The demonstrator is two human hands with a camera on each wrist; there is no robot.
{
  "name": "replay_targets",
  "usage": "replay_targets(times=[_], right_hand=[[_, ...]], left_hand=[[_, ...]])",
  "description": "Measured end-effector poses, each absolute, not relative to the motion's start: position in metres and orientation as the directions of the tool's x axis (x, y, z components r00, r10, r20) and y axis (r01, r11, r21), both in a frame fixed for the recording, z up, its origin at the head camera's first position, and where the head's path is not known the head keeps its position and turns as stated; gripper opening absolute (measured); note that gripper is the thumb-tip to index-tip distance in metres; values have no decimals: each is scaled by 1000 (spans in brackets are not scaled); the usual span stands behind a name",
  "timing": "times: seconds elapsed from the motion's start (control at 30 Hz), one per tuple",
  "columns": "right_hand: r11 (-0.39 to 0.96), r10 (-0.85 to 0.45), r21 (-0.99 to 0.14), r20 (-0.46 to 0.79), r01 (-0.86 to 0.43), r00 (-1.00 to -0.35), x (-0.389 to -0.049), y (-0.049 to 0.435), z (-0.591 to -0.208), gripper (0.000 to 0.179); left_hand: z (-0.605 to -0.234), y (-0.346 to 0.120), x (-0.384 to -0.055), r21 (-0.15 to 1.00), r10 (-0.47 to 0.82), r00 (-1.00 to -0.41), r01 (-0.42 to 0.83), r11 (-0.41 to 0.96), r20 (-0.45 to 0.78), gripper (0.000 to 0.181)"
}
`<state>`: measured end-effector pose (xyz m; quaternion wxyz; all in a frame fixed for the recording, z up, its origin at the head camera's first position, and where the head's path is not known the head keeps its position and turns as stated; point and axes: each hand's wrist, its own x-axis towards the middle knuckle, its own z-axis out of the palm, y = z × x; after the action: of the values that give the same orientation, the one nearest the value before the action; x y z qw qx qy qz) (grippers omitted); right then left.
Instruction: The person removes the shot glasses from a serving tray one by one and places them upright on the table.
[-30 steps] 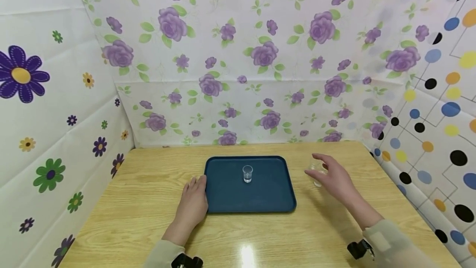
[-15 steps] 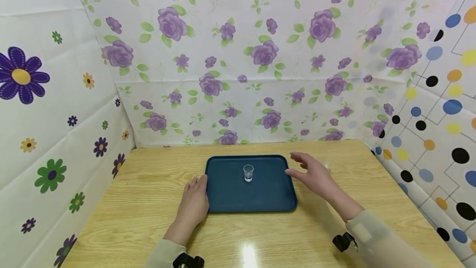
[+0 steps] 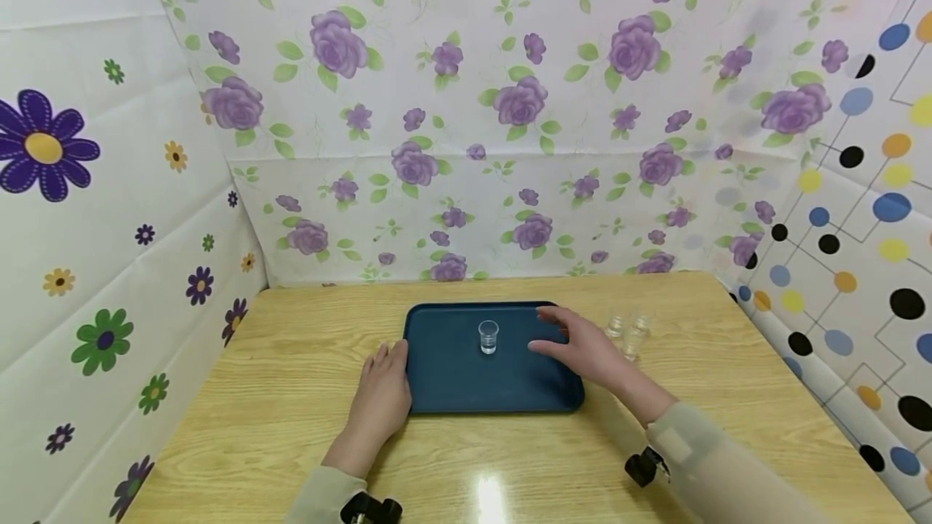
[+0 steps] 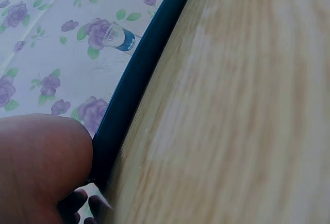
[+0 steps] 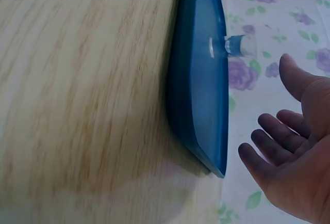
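A small clear shot glass (image 3: 489, 338) stands upright on the dark blue tray (image 3: 466, 395), a little above its middle. My right hand (image 3: 578, 346) hovers over the tray's right part, to the right of the glass. Its thumb and fingers are spread apart with nothing between them, as the right wrist view also shows. Along the tray's left rim lies my left hand (image 3: 379, 395), its fingers extended and its side against the rim. In the left wrist view the glass (image 4: 121, 38) shows beyond the tray's rim (image 4: 139, 74).
Several more clear shot glasses (image 3: 633, 338) stand close together on the wooden table (image 3: 437, 459), right of the tray behind my right forearm. A floral cloth wall (image 3: 466, 209) rises at the table's back edge, with patterned cloths on both sides.
My right hand has moved left from the glasses on the table to over the tray, bringing those glasses into view. The left hand and the glass on the tray have stayed put.
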<state>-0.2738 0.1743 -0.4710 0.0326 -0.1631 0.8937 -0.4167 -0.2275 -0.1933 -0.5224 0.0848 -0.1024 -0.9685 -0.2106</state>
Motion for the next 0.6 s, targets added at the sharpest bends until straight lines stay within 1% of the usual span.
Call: replay_targets(times=[0.23, 0.6], right_hand=[[590, -342, -764, 56, -261, -938, -281, 160, -477, 79], [580, -341, -775, 48, -250, -939, -291, 139, -485, 80]], left_hand=[[-523, -193, -227, 390, 158, -966, 229, 892, 204, 51], [-523, -193, -228, 392, 155, -967, 225, 892, 203, 52]])
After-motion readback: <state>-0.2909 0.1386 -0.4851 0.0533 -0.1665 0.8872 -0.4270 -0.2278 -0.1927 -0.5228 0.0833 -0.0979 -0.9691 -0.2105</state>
